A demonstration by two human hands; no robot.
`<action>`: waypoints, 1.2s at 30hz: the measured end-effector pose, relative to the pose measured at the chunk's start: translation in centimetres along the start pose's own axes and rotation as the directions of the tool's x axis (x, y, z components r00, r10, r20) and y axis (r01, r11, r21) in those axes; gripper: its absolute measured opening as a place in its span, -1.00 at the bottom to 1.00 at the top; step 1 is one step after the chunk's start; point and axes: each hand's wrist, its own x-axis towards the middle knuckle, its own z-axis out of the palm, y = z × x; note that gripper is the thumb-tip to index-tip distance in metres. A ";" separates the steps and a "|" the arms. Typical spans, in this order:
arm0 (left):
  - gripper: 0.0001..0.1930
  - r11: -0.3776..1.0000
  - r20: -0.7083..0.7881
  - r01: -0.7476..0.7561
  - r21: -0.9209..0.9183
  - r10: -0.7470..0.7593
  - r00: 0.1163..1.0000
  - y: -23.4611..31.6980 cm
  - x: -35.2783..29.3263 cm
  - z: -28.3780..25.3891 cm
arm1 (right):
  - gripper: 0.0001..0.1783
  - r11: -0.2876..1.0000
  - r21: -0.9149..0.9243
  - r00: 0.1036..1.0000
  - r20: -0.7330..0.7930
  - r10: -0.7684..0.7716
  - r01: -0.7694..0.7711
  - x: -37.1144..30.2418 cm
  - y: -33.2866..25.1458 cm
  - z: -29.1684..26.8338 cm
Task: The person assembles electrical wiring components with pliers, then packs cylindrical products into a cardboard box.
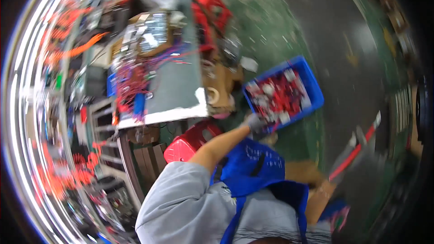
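Observation:
My left hand [255, 123], in a grey glove, is at the near left corner of a blue plastic bin [315, 83]. Its fingers blur against the rim, so I cannot make out whether they grip it. Inside the bin lies a heap of red bundles with white pieces [282, 92]. Out to the right, my gloved right hand [347, 154] is closed around a long red strip [361, 145] with a whitish end, held slanting up and away. Motion blur hides what exactly the strip is.
A grey-green worktable [174, 90] on the left carries red and purple wires [133, 81] and a carton of clear-wrapped items [156, 31]. Below it sits a red plastic stool [183, 147]. Brown cardboard [219, 88] stands between table and bin. Shelving lines the far left.

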 end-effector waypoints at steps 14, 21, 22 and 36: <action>-0.06 0.816 0.315 0.145 0.560 -0.372 0.873 -13.8 22.7 7.6 | -0.80 0.787 -0.249 0.819 -0.049 0.571 -0.564 -11.9 13.6 8.5; -0.19 0.580 0.525 -0.464 0.670 0.072 0.848 -21.3 32.1 13.9 | -0.78 0.664 -0.224 0.690 -0.061 0.721 -0.714 -17.3 17.6 12.3; -0.27 0.566 0.610 -0.557 0.608 0.116 0.784 -21.6 32.4 14.4 | -0.78 0.676 -0.220 0.699 -0.047 0.713 -0.704 -17.3 17.9 12.9; -0.55 0.943 0.311 0.324 -0.080 -0.285 0.906 -8.9 23.4 10.8 | -0.74 0.802 -0.073 0.805 -0.095 0.586 -0.592 -15.4 17.6 9.2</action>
